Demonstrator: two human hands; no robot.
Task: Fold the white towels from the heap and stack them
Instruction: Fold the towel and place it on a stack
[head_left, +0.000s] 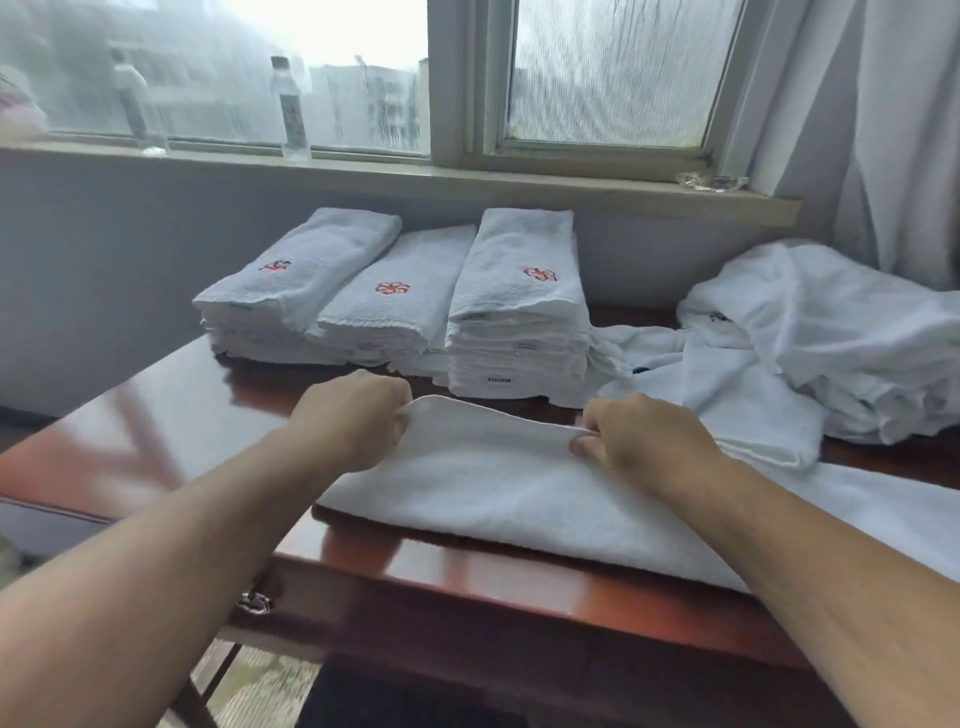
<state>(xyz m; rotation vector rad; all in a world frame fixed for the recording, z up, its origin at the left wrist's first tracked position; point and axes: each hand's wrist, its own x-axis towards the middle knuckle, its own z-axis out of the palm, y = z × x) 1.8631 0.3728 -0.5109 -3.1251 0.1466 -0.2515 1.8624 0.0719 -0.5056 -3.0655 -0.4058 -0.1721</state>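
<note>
A plain white towel (493, 499) lies doubled on the counter (156, 431), the fingers of the left hand (358, 415) and right hand (644, 436) pinching its lifted 12 o'clock edge, its 3 o'clock end cut off.

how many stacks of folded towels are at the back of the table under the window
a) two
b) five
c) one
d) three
d: the left stack, middle stack and right stack stand side by side at the back of the table, each topped with a red emblem.
</note>
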